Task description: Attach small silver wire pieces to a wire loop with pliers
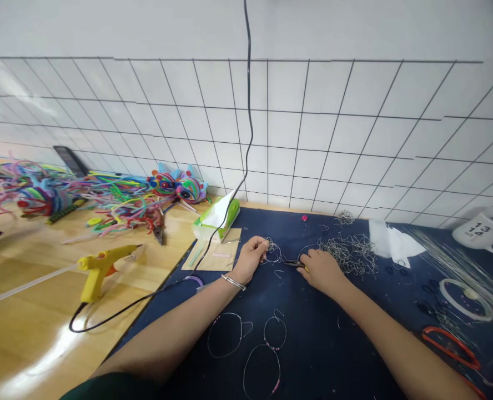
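My left hand point(251, 259) pinches a small wire loop point(276, 253) above the dark blue mat point(313, 344). In my right hand point(322, 270) is a pair of pliers point(293, 263), its jaws pointing left and reaching close to the loop. Whether the jaws touch the wire I cannot tell. A tangled heap of bent wire pieces point(350, 253) lies just right of my right hand. Nearer to me on the mat are several thin wire rings with small pink beads, among them a larger ring point(244, 371) and another ring point(209, 340).
A green tissue pack point(217, 219) stands behind my left hand. To the left are a yellow glue gun point(99, 269) with its black cord, and colourful pipe cleaners point(113, 194). At the right lie straight wires point(458, 266), red-handled scissors point(450, 344) and a white mug point(483, 229).
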The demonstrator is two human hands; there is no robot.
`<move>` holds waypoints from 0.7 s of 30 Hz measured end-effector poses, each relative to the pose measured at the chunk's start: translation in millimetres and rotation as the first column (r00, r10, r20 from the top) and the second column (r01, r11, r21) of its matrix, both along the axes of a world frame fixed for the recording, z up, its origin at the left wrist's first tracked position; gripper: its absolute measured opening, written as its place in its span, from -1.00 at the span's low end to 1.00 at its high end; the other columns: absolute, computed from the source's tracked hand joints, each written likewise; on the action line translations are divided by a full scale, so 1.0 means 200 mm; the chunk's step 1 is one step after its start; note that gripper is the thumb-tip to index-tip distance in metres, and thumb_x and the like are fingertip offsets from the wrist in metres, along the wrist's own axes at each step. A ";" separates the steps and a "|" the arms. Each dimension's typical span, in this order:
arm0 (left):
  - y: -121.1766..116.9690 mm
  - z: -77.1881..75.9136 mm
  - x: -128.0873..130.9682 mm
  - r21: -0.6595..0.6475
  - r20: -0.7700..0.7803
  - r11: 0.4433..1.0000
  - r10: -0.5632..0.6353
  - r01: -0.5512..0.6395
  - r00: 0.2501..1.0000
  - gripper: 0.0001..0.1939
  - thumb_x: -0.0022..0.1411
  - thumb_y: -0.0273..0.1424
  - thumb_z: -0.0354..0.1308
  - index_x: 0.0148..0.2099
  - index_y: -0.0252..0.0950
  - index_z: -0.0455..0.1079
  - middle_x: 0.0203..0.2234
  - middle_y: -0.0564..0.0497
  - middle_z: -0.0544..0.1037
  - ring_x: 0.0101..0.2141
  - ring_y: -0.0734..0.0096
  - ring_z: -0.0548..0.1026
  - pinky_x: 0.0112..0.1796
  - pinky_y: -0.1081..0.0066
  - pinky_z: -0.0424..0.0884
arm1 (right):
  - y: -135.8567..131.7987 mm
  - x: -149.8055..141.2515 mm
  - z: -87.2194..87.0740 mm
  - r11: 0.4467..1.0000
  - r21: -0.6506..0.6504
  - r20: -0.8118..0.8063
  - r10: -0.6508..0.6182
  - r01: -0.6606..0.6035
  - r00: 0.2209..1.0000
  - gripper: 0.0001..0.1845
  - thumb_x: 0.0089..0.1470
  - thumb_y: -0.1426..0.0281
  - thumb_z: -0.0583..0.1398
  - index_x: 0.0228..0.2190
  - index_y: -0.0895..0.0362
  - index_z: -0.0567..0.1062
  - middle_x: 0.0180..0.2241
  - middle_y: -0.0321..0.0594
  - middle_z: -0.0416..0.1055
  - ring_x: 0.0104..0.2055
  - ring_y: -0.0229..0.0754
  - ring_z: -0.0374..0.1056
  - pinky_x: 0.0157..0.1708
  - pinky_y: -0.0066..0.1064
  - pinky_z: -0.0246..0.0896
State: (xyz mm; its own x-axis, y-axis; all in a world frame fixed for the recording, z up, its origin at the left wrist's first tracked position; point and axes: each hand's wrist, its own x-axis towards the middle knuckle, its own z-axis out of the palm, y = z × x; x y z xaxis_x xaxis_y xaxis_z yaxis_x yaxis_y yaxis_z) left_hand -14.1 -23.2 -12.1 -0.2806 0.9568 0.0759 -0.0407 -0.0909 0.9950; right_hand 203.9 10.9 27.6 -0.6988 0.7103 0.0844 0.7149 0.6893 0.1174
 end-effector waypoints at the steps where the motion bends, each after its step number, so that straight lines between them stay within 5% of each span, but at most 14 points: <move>1: 0.00 0.00 0.00 -0.003 0.003 1.000 0.001 -0.001 1.000 -0.73 0.07 -0.18 0.08 -0.38 -0.32 0.27 -0.63 0.12 0.31 -0.62 0.61 0.26 -0.60 0.60 0.16 | 0.00 0.00 0.00 1.000 0.005 0.009 -0.002 0.002 1.000 -0.71 0.08 0.17 0.01 -0.32 0.10 0.38 -0.36 -0.13 0.30 -0.27 -0.13 0.23 -0.28 -0.34 0.03; 14: 0.01 -0.01 0.00 0.015 -0.074 0.999 -0.031 0.032 0.997 -0.73 0.11 -0.19 0.05 -0.39 -0.32 0.27 -0.64 0.13 0.29 -0.63 0.61 0.24 -0.59 0.59 0.15 | 0.03 0.02 -0.04 1.000 -0.014 -0.014 -0.017 0.017 1.000 -0.71 0.11 0.18 -0.03 -0.34 0.09 0.37 -0.38 -0.17 0.35 -0.32 -0.15 0.28 -0.42 -0.42 0.01; 18: 0.00 0.00 0.00 0.004 -0.110 0.999 -0.048 0.049 0.993 -0.73 0.12 -0.18 0.04 -0.38 -0.32 0.27 -0.67 0.14 0.29 -0.63 0.61 0.24 -0.59 0.59 0.14 | 0.07 0.04 0.00 0.976 -0.219 -0.177 -0.055 0.015 0.983 -0.68 0.07 0.13 0.00 -0.39 0.09 0.40 -0.42 -0.22 0.37 -0.37 -0.22 0.30 -0.45 -0.46 0.02; 21: -0.01 0.01 0.00 0.008 -0.141 0.998 -0.059 0.061 0.988 -0.73 0.12 -0.18 0.04 -0.37 -0.32 0.27 -0.66 0.13 0.30 -0.63 0.60 0.24 -0.58 0.59 0.15 | 0.09 0.05 0.04 0.836 -0.538 -0.342 -0.105 -0.104 0.934 -0.64 0.07 0.11 -0.01 -0.44 0.11 0.40 -0.51 -0.29 0.35 -0.48 -0.30 0.28 -0.49 -0.51 0.05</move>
State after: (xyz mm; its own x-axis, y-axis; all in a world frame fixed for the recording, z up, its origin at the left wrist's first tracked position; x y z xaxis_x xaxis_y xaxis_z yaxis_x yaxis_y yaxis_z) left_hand -13.1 -24.3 -9.5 -0.2082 0.9705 0.1219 0.0939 -0.1043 0.9901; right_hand 214.9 29.4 34.7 -0.6972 0.7126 -0.0783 0.6364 0.5649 -0.5252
